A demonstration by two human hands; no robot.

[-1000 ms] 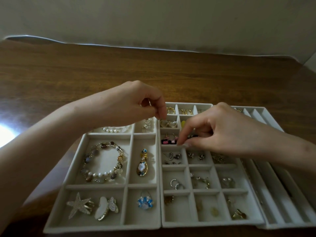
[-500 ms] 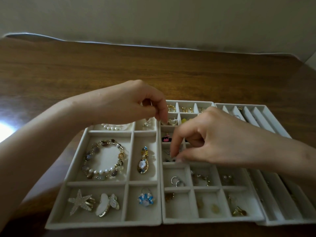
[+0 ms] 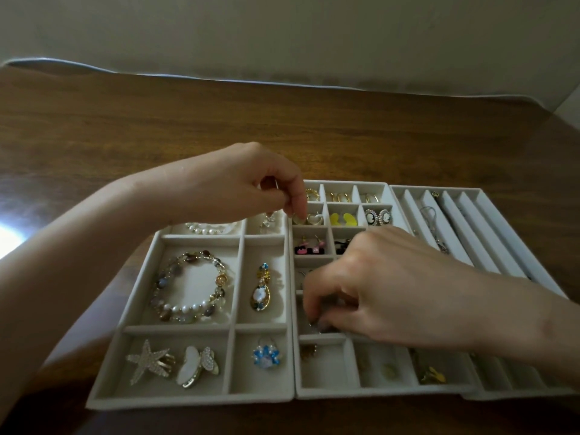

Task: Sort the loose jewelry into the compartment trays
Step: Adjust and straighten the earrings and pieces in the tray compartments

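Our left hand (image 3: 238, 189) over the far-left cells of the middle tray (image 3: 376, 392), fingertips pinched, hold unclear to us, our right hand (image 3: 392, 287) bunched down in a mid-row cell, grasp blurred, beaded bracelet (image 3: 188, 287) in the left tray (image 3: 188, 400)

Dark brown wood grain with lighter streaks runs across the surface (image 3: 282, 120), and there's a plain pale grey-beige wall (image 3: 282, 32). All three trays come up the same plain off-white: left tray (image 3: 191, 400), middle tray (image 3: 376, 392), right tray (image 3: 489, 233). The bracelet (image 3: 191, 287) mixes brown and grey beads with white pearls and gold bits. The pearl strand (image 3: 207, 228) is white. The drop pendant (image 3: 260, 288) is gold with a white flower, blue and yellow on top. The starfish clip (image 3: 147, 361) is pale and sparkly on gold, the butterfly clip (image 3: 196, 367) white with gold. The flower ring (image 3: 266, 357) is bright blue. Then a yellow pair (image 3: 343, 218), a black cameo pair (image 3: 378, 217) ringed in white, pink-and-black earrings (image 3: 309, 248) and gold hoops (image 3: 337, 197).
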